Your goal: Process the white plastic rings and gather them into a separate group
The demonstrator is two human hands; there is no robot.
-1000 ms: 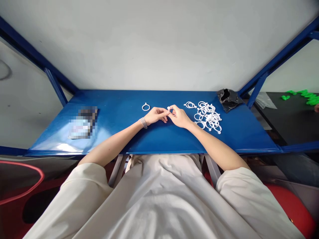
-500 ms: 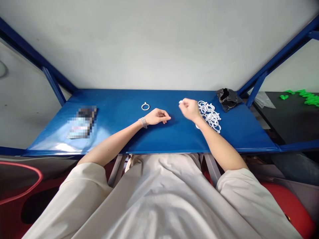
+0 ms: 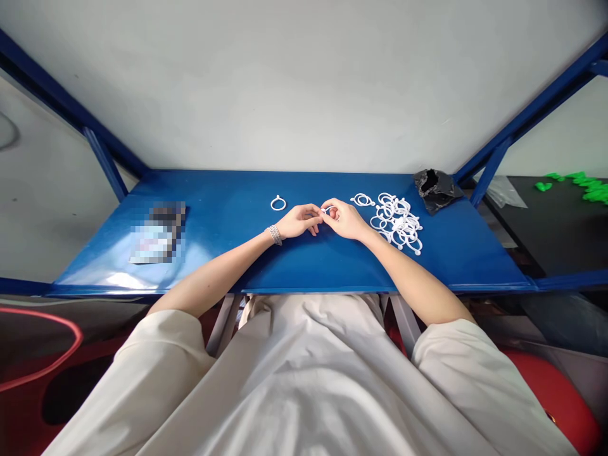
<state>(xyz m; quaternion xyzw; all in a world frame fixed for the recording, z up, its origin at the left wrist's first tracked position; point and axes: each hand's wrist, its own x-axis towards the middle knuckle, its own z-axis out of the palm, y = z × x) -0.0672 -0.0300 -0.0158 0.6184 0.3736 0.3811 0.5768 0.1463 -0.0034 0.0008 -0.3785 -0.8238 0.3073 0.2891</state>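
Note:
My left hand [image 3: 298,221] and my right hand [image 3: 344,220] meet at the middle of the blue table [image 3: 228,253]. Both pinch a small white plastic ring [image 3: 325,209] between their fingertips. A heap of several white rings [image 3: 396,221] lies just right of my right hand. One single white ring [image 3: 278,203] lies alone on the table, behind my left hand. A silver bracelet [image 3: 273,234] sits on my left wrist.
A crumpled black bag [image 3: 434,185] lies at the back right of the table. A blurred flat packet [image 3: 156,233] rests at the left. Blue frame bars rise at both sides. Green parts [image 3: 586,185] lie on a dark surface at the far right.
My right hand went right to the heap half a second ago, then came back to meet my left hand with a white ring. My left hand stayed nearly still.

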